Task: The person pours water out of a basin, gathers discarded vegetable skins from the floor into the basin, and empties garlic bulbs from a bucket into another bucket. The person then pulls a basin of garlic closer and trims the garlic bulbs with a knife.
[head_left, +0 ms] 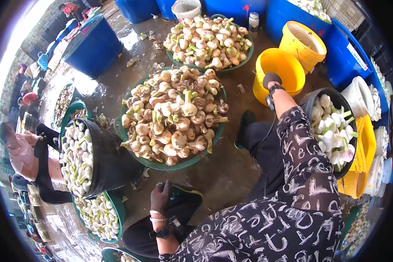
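Note:
My right hand (272, 80), in a dark glove, is at the near rim of a yellow bucket (267, 61); its fingers look curled, and whether they hold the rim is hard to make out. My left hand (160, 198), gloved, hangs above my bent knee with its fingers bent together; anything inside it is hidden. Between and beyond my hands stands a wide green tub heaped with untrimmed garlic bulbs (172, 115). At my right a black bucket holds cleaner white garlic bulbs (332, 129).
Behind the big tub is another heaped tub of garlic (209, 41). A tilted black bucket (113, 153) of white garlic stands at the left, near a seated person (24, 153). Blue barrels (94, 46) stand behind. A second yellow bucket (302, 43) and stacked yellow containers (363, 150) are at the right.

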`<state>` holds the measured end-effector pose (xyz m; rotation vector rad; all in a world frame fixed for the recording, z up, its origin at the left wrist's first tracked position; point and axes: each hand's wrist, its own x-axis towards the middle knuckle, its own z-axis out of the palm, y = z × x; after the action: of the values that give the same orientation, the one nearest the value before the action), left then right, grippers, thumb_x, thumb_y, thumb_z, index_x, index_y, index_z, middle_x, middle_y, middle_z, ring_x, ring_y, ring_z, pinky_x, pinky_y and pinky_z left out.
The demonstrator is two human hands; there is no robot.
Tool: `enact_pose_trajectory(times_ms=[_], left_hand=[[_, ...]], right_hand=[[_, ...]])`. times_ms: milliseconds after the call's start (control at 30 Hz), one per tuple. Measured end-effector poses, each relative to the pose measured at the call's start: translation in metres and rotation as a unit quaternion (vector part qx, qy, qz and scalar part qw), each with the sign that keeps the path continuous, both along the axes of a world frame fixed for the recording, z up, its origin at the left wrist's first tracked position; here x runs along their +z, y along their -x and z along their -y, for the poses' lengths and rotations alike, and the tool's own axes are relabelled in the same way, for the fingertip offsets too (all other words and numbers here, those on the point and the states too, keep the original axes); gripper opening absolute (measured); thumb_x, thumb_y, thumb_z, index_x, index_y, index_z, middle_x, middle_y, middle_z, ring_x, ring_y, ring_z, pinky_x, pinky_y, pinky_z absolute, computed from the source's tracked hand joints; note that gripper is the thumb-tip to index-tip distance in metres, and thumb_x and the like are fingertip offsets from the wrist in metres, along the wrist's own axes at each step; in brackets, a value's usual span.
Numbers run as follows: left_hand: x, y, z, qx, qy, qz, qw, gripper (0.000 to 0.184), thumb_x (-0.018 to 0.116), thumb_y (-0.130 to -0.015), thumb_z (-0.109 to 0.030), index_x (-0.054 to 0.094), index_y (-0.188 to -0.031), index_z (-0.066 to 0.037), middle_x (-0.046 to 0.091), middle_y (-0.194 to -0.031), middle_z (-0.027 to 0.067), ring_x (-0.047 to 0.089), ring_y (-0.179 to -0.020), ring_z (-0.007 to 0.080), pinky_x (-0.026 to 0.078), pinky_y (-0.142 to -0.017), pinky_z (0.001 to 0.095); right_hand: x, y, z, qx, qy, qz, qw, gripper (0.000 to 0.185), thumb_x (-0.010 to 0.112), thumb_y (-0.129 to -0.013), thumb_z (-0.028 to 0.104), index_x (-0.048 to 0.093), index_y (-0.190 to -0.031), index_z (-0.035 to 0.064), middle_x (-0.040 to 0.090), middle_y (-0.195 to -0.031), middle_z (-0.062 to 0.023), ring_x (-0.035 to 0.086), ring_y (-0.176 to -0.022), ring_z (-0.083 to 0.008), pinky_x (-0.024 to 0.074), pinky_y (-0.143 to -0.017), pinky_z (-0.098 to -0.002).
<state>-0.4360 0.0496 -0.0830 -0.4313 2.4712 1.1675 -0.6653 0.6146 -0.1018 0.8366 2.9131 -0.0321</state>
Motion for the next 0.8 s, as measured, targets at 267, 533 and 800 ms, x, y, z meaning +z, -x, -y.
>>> enact_pose_trajectory(times_ms=[267, 533, 800], left_hand=[[0.042, -0.002, -0.042, -0.120, -0.017, -0.077, 0.990, 0.038, 0.056, -0.082, -0.036, 0.060, -0.089, 0.002, 0.061, -0.082, 0.0201, 0.058, -0.080, 0.0346, 0.045, -0.068, 0.0361], [0.024, -0.008, -0.045, -0.018, -0.028, -0.170, 0.985, 0.042, 0.064, -0.074, -0.038, 0.060, -0.098, -0.004, 0.062, -0.093, 0.0162, 0.058, -0.089, 0.0311, 0.046, -0.075, 0.0353], [-0.004, 0.122, -0.114, -0.210, 0.346, -0.258, 0.877, 0.059, 0.070, -0.062, -0.031, 0.049, -0.112, -0.009, 0.050, -0.109, 0.0138, 0.053, -0.095, 0.0299, 0.045, -0.078, 0.0397]], right_hand=[[-0.002, -0.019, 0.087, 0.138, -0.014, -0.005, 0.990, 0.025, 0.053, -0.071, 0.019, 0.065, -0.090, 0.0062, 0.062, -0.092, -0.0177, 0.060, -0.088, -0.0300, 0.0480, -0.071, -0.0377], [0.011, -0.045, 0.145, 0.168, 0.027, -0.016, 0.985, 0.027, 0.055, -0.072, 0.020, 0.063, -0.092, 0.0039, 0.061, -0.094, -0.0183, 0.059, -0.090, -0.0328, 0.0469, -0.075, -0.0391], [0.056, -0.112, 0.223, 0.110, 0.503, -0.246, 0.821, 0.038, 0.052, -0.082, 0.038, 0.060, -0.085, 0.0005, 0.061, -0.068, -0.0124, 0.058, -0.058, -0.0236, 0.0464, -0.055, -0.0346]])
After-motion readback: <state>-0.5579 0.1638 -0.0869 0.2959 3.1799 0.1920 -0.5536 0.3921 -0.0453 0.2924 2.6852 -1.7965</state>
